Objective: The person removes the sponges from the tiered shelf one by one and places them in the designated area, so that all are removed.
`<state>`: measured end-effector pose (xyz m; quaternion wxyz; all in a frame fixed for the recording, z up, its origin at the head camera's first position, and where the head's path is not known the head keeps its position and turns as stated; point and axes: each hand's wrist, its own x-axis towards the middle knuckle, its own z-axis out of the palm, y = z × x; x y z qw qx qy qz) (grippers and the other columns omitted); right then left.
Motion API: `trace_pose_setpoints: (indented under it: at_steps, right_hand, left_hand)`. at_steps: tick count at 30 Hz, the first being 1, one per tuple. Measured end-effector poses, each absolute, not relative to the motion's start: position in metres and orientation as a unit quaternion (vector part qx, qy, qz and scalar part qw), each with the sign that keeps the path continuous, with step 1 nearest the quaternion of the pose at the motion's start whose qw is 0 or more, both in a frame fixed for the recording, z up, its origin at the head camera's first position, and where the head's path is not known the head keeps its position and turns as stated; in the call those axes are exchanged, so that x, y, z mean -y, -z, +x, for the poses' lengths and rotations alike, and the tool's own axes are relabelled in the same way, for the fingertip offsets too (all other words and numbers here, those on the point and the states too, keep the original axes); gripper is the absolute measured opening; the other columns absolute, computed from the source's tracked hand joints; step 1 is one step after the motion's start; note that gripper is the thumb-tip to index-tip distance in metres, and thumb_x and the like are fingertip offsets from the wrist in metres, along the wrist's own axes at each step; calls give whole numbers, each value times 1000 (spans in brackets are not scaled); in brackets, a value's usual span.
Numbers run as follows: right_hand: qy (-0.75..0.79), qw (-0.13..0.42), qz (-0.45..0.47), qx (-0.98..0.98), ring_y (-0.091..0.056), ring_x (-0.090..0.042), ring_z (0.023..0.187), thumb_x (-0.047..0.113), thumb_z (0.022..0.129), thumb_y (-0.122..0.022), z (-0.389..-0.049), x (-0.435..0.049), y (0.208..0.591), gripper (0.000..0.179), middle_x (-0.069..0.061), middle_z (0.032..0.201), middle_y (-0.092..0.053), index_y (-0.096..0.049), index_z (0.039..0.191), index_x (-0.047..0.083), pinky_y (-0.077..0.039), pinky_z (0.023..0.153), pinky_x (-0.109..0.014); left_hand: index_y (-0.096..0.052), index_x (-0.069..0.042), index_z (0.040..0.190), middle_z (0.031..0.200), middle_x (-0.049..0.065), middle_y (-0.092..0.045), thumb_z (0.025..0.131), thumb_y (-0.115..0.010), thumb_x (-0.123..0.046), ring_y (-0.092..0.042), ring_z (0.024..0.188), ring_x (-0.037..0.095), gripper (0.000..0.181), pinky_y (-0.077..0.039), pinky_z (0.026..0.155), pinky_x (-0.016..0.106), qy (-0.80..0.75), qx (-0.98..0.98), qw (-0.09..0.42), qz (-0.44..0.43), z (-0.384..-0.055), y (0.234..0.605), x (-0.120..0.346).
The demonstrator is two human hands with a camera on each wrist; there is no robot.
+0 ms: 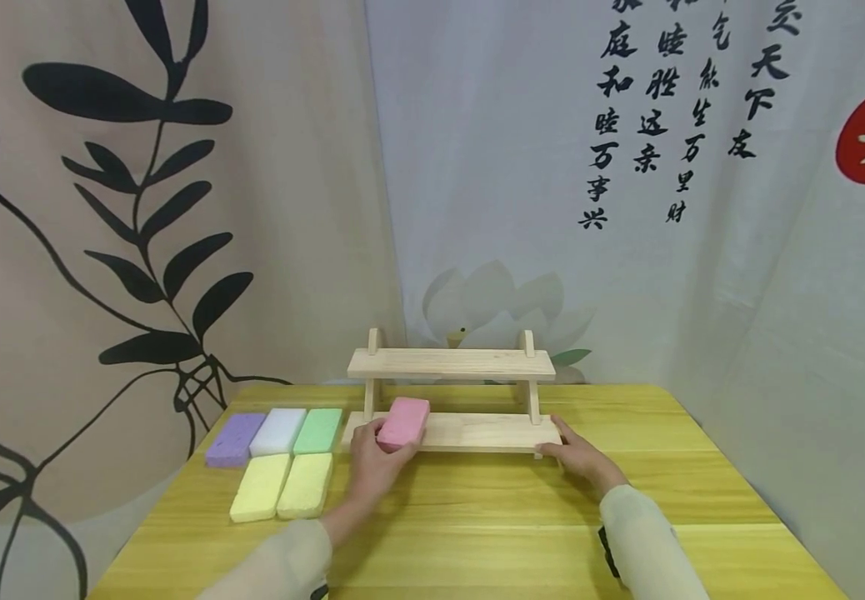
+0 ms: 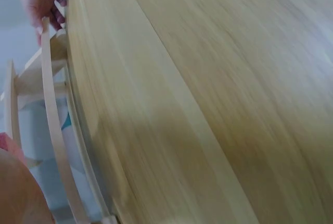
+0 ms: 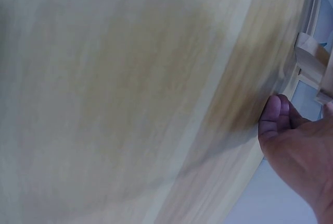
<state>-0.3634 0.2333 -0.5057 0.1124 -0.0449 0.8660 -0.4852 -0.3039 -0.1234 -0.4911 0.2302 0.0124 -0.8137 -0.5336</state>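
A pink sponge (image 1: 405, 422) is held by my left hand (image 1: 376, 460), over the left part of the lower board of a two-tier wooden rack (image 1: 470, 432). In the left wrist view only a pink corner of the sponge (image 2: 11, 146) shows beside the hand. At the rack's right end, my right hand (image 1: 584, 457) grips the end of the lower board with thumb in front and fingers behind. The right wrist view shows this hand (image 3: 296, 151) with curled fingers close to the rack's wooden foot (image 3: 311, 54).
Left of the rack lie a purple sponge (image 1: 236, 440), a white sponge (image 1: 278, 432), a green sponge (image 1: 317, 431) and two yellow sponges (image 1: 305, 487) on the wooden table (image 1: 507, 533). A printed curtain (image 1: 312, 208) hangs behind the table's back edge.
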Motion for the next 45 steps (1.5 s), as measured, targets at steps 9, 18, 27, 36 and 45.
trace_pose_setpoints:
  at_steps: [9,18,27,36,45]
  right_hand:
    - [488,111,-44,-865,-18,-51,142,34,97,-63,-361,-234,505,90,-35,156,-15,-5,159,7,-22,111,-64]
    - [490,111,-45,-863,-14,-51,143,34,97,-63,-361,-236,506,90,-35,157,-11,-4,159,6,-21,112,-64]
    - [486,110,-48,-866,-17,-51,143,35,96,-64,-362,-236,506,91,-35,156,-13,-4,159,6,-22,111,-64]
    - [487,110,-45,-865,-16,-51,143,34,97,-62,-360,-234,504,90,-35,157,-13,-4,159,6,-22,111,-64]
    - [484,111,-43,-867,-16,-51,143,36,96,-64,-360,-233,504,92,-34,157,-12,-4,159,7,-22,111,-64]
  left_hand:
    - [-56,4,124,116,18,-55,77,-86,-27,-51,107,29,64,-42,90,42,519,825,221,15,-300,485,152]
    - [-54,4,129,122,18,-52,76,-86,-33,-50,111,30,73,-43,92,44,513,832,210,23,-296,482,177]
    - [-50,3,133,126,18,-48,78,-84,-38,-48,112,29,77,-42,92,43,514,836,190,33,-290,481,210]
    - [-43,5,139,130,20,-45,82,-81,-35,-47,112,32,79,-41,91,44,493,851,176,47,-282,481,247]
    - [-39,8,141,132,25,-43,85,-78,-27,-45,117,35,77,-38,98,47,477,858,180,62,-270,482,279]
